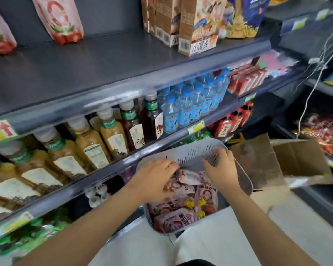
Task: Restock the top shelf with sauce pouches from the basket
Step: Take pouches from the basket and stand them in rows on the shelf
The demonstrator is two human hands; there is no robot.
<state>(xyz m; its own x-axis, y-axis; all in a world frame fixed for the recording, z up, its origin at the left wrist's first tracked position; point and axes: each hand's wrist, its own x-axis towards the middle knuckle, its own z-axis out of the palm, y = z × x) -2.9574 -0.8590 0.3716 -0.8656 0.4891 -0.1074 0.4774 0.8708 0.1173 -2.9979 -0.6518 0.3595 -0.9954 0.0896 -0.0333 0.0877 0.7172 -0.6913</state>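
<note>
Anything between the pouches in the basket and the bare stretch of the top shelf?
Nothing visible. The left hand and right hand touch the pink sauce pouches in the grey slotted plastic basket. The dark top shelf is bare between its standing pink pouches and the brown cartons.

We're in a shop here, a small grocery aisle. Tiers of dark grey metal shelving (85,60) run across, and the front edges carry label strips. There's a yellow price tag with a red arrow (0,131) at the left and a yellow-green price tag (196,127) lower down. The stock stands in rows: white-capped bottles of yellowish drink (112,135), clear water bottles with blue caps (196,98), red cartons (246,79) and brown-and-cream cardboard packets (198,25). Pink stand-up pouches with red fruit print (60,18) sit on the top tier. Lower down, there's an open brown cardboard box (277,164) and a pale grey slotted plastic basket (192,150) packed with more pink printed pouches (181,214).
</note>
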